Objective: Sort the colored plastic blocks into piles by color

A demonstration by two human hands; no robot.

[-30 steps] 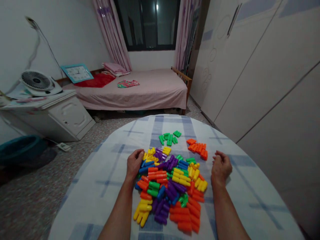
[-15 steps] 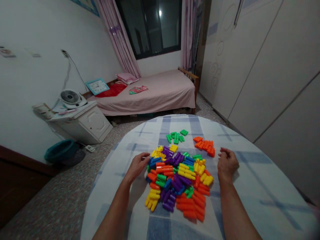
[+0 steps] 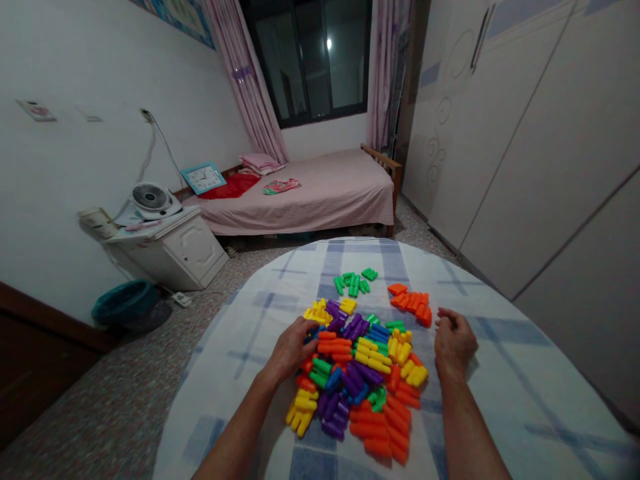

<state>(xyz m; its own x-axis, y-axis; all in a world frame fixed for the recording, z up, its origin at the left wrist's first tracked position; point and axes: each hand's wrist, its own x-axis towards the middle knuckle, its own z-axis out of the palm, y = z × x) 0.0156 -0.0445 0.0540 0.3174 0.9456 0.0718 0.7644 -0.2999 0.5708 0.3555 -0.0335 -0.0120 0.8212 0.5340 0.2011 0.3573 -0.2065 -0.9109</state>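
Observation:
A heap of plastic toy pieces [image 3: 373, 357], finger-like and in yellow, purple, orange, blue and green, lies on the table before me. At its left edge, my left hand [image 3: 293, 348] has thumb and fingers closed around a blue toy piece [image 3: 313, 334], mostly hidden by the fingers. My right hand [image 3: 455, 341] rests on the cloth to the right of the heap, fingers loosely bent and apart, with nothing visible in them. Beyond the heap sit a small green group [image 3: 353, 285] and an orange group [image 3: 412, 302], the latter nearest my right hand.
A checked blue and white cloth covers the round table [image 3: 210, 393]. Past it stand a pink-covered bed [image 3: 330, 190], a white cabinet [image 3: 185, 247] with a fan [image 3: 151, 199] on top, and a teal bin [image 3: 123, 303]. A tall wardrobe [image 3: 525, 133] lines the right side.
My left hand has moved right, onto the heap's left edge, and its fingers have closed at the blue pieces. My right hand stays in place. The view has tilted slightly up.

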